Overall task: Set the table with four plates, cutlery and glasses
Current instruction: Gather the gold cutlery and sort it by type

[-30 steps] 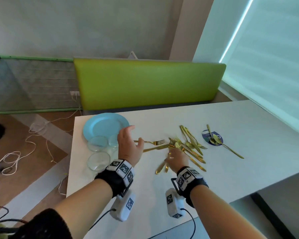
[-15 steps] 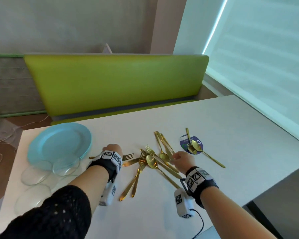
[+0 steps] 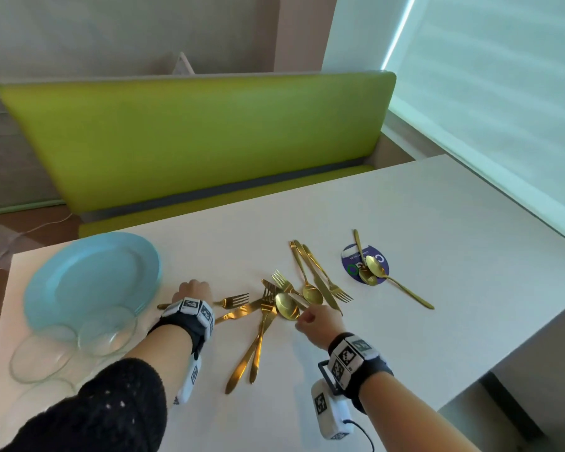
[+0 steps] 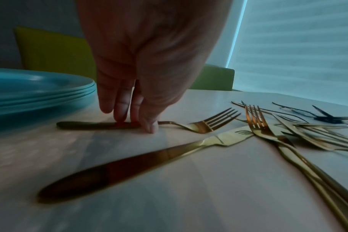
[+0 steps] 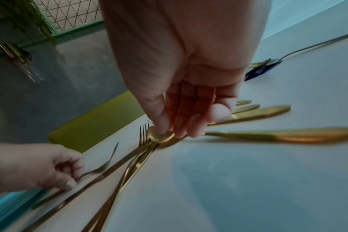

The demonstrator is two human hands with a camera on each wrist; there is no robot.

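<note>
A stack of light blue plates (image 3: 88,282) lies at the table's left end, with clear glasses (image 3: 106,331) in front of it. Gold cutlery (image 3: 310,282) is strewn across the middle of the white table (image 3: 437,223). My left hand (image 3: 192,290) is down on the table, and its thumb and fingers (image 4: 137,124) pinch the handle of a gold fork (image 4: 201,125) just right of the plates (image 4: 40,91). My right hand (image 3: 302,319) pinches a gold spoon (image 3: 287,306) with thumb and fingertips (image 5: 161,124) at its bowl (image 5: 159,136), in the middle of the pile.
A gold knife (image 4: 129,164) lies in front of the left hand. Two more spoons rest on a round purple coaster (image 3: 365,262) to the right. A green bench (image 3: 193,141) runs behind the table, with a window blind at right. The table's right half is bare.
My left hand came down from raised and open onto the fork handle by the plates. My right hand stayed in the cutlery pile and holds the spoon. The head view swung right.
</note>
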